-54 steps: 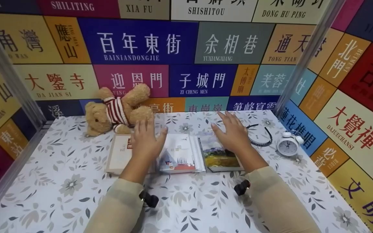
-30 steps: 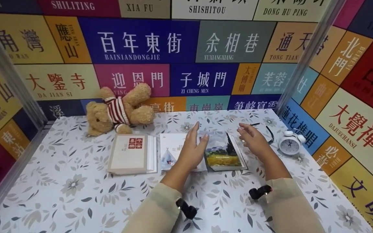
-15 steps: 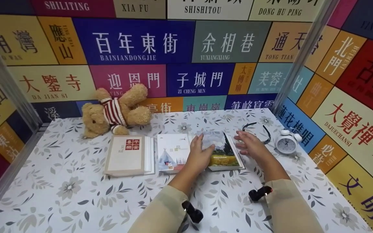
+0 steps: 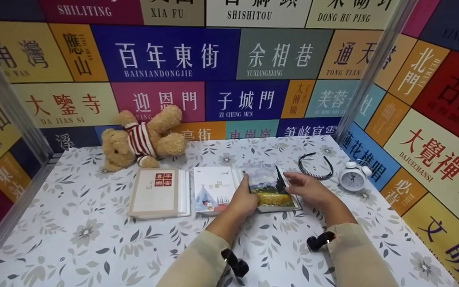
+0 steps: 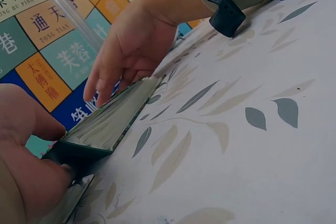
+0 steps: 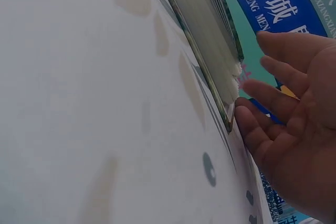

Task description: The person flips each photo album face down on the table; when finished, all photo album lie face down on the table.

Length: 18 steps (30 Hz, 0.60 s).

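A thick book (image 4: 267, 187) with a painted landscape cover lies at the right of a row of three books. My left hand (image 4: 243, 201) grips its left edge, with thumb and fingers around the spine in the left wrist view. That side of the book (image 5: 107, 129) is tipped up from the table. At the opposite edge is my right hand (image 4: 311, 191), fingers loosely bent and spread. In the right wrist view its lower fingertips (image 6: 244, 109) are right at the corner of the page block. The middle book (image 4: 211, 191), white with a tent picture, is partly hidden by my left hand.
A beige book (image 4: 153, 195) with red stamps lies at the left of the row. Behind it a teddy bear (image 4: 142, 141) in a striped shirt leans on its side. A black headband (image 4: 315, 175) and a white alarm clock (image 4: 353, 177) are to the right. Sign-printed walls (image 4: 165, 52) enclose the table.
My left hand has moved right from above the left books and grips the painted book's left edge. My right hand has moved from above that book down to its right edge.
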Tool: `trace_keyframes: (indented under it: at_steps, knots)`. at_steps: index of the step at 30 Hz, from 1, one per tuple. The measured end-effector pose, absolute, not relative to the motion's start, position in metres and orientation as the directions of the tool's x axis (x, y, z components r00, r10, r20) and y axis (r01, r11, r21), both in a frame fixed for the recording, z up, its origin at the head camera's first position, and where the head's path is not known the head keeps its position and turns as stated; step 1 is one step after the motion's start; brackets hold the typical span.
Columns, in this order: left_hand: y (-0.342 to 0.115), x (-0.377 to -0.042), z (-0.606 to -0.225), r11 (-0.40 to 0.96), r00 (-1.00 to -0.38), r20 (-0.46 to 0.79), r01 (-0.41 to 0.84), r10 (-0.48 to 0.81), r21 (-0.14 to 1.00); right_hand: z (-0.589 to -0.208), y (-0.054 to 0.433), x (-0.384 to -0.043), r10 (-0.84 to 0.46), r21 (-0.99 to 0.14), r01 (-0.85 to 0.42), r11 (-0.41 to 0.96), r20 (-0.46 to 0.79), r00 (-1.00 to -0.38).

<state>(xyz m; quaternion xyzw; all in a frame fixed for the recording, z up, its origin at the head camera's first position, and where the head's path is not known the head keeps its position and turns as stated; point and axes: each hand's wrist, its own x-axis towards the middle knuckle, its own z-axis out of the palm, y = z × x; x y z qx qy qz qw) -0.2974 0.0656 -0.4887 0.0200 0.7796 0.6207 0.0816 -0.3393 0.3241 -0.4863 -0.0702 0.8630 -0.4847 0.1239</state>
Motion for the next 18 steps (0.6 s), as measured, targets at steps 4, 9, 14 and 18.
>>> trace_keyframes:
  at_steps: [4, 9, 14, 18]
  knots:
    - [0.0647, -0.2984, -0.4886, 0.217, -0.983, -0.111, -0.078, 0.144, 0.973, -0.488, 0.3256, -0.34, -0.274, -0.789, -0.076, 0.61, -0.119, -0.954]
    - [0.0649, -0.2991, -0.488, 0.203, -0.984, -0.097, -0.065, 0.153, 0.977, -0.4863, 0.3262, -0.3396, -0.287, -0.737, -0.132, 0.663, -0.087, -0.954]
    - [0.064, -0.2973, -0.4844, 0.116, -0.985, -0.069, -0.051, 0.161, 0.992, -0.4848, 0.323, -0.3391, -0.298, -0.718, -0.139, 0.682, -0.099, -0.949]
    - [0.0631, -0.2957, -0.4799, 0.044, -0.989, -0.075, -0.07, 0.125, 0.997, -0.4848, 0.3183, -0.3394, -0.314, -0.72, -0.141, 0.68, -0.113, -0.943]
